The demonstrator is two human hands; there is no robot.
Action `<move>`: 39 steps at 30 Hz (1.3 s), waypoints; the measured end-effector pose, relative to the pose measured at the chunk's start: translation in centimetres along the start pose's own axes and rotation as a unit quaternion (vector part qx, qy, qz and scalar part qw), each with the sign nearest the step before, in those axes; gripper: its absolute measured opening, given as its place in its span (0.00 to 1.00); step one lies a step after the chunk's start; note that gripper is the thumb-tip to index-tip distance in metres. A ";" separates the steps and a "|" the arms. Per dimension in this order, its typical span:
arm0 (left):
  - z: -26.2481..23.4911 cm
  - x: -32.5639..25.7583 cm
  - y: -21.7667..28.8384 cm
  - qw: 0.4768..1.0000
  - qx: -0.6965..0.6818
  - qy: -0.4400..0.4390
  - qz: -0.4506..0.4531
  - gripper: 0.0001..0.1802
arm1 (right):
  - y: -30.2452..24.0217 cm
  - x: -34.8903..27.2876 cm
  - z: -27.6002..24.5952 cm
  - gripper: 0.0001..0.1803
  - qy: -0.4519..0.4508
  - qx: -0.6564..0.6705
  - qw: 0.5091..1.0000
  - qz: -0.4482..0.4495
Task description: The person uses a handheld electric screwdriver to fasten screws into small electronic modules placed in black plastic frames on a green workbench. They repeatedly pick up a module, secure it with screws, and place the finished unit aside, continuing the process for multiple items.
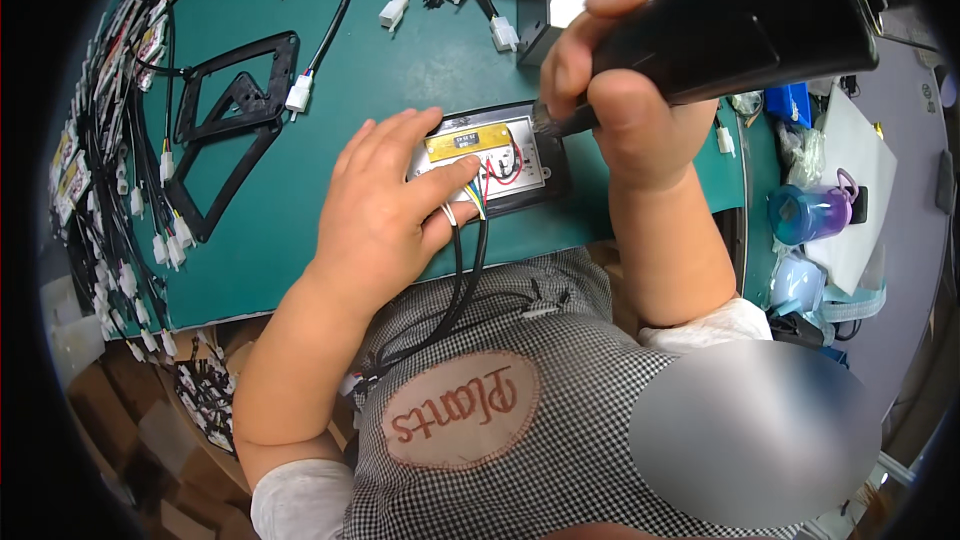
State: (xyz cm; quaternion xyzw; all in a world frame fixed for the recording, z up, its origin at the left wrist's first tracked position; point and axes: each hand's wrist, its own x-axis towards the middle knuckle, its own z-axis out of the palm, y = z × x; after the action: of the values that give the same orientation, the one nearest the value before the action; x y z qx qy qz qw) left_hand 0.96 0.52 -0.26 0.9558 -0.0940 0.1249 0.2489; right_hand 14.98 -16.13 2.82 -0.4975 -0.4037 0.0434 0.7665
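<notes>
Centrally, a wired module [492, 153] lies on the green table [260, 285], apparently light and rigid with delicate leads, best held by its frame. The left hand's [392, 188] grip spans it; the right hand's [640, 125] encloses a black tool [745, 30].

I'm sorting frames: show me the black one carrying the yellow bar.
The black frame under the left hand; its yellow bar sits on a pale plate. The others, farther left, show green mat through their openings.
</notes>
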 end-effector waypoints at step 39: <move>0.4 -0.5 -0.4 1.000 -0.014 0.009 0.008 0.22 | -3.7 -3.0 -2.2 0.37 0.005 0.117 0.992 -0.055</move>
State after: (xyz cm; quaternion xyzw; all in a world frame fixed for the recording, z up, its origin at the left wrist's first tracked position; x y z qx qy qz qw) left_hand 0.70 0.72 -0.91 0.9504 -0.1011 0.1337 0.2620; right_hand 13.19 -21.04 3.63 -0.3818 -0.4191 0.0453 0.8225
